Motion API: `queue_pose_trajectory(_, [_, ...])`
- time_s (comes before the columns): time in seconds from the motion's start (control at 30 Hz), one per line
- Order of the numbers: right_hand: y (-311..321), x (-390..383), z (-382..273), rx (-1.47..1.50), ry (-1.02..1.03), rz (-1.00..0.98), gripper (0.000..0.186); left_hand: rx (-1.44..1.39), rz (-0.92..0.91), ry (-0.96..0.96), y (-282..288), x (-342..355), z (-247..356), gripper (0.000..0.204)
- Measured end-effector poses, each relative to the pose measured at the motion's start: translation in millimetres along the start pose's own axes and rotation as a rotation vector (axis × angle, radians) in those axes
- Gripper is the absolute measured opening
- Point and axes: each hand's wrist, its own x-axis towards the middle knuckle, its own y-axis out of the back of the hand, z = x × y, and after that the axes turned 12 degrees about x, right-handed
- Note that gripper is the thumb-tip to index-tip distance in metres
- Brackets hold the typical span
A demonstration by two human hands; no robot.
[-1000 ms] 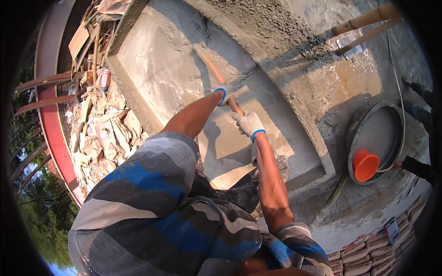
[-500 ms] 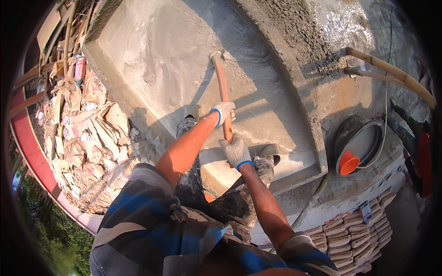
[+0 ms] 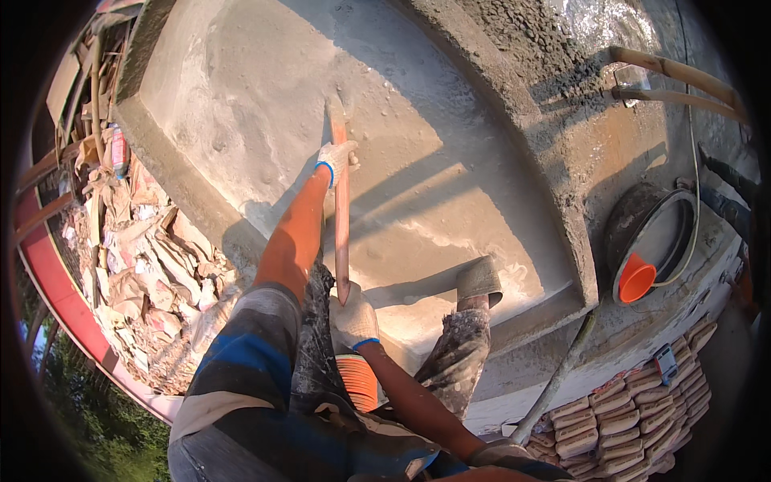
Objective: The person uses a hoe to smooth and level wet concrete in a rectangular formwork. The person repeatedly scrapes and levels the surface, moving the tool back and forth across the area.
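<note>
Gloved left hand is closed around a wooden handle, reddish-brown, slender, greyed towards 12 o'clock; its 6 o'clock end is gripped by the gloved right hand; wet grey mix is noted beneath

The left grip and the right grip wear off-white knitted gloves with bright blue bands at the wrists. I see a loose, short-sleeved cloth shirt with black, grey, blue and tan patches. The dark cloth trousers have pale splashes. One dull grey shoe or boot shows.
</note>
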Motion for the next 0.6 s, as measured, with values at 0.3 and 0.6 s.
queue_pose_trajectory(0.3, [36,-9,204,-0.248,-0.455,0.029,0.039,-0.114,0.215,-0.064,-66,-159,-118,0.034])
queue_pose_trajectory(0.6, [104,-13,72,-0.048,0.021,-0.309,0.041,0.039,0.361,-0.181,-54,-169,65,0.037])
